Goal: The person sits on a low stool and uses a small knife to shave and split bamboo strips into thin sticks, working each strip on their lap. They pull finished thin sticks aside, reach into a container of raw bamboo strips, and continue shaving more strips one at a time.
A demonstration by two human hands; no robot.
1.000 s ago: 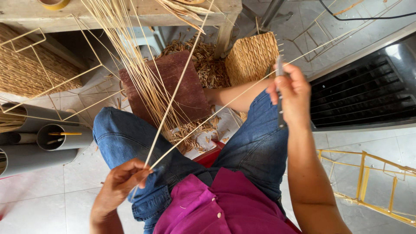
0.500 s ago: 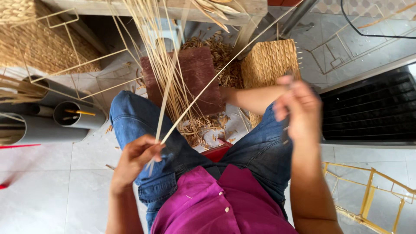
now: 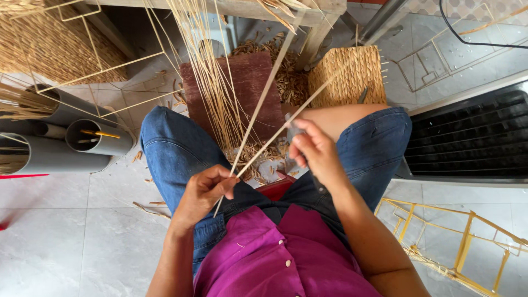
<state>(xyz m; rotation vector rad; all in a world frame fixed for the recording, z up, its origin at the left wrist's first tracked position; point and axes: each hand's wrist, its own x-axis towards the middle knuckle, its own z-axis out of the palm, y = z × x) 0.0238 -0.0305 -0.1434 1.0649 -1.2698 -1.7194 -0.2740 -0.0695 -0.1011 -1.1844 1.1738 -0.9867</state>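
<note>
Risk lay in the thin reed strands (image 3: 258,118): pinched at their near ends by the left hand (image 3: 204,190), over the lap, they could snap or slip. The right hand (image 3: 314,151) was clenched on a small grey tool (image 3: 290,132) touching one strand, and might nick it

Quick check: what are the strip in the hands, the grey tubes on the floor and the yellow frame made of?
Strip: looks like dried reed or rattan, pale tan, matte, stiff and straight. Grey tubes: probably plastic pipe, smooth with thin, even walls. Yellow frame: apparently painted metal rod, thin with welded-looking joints.
</note>
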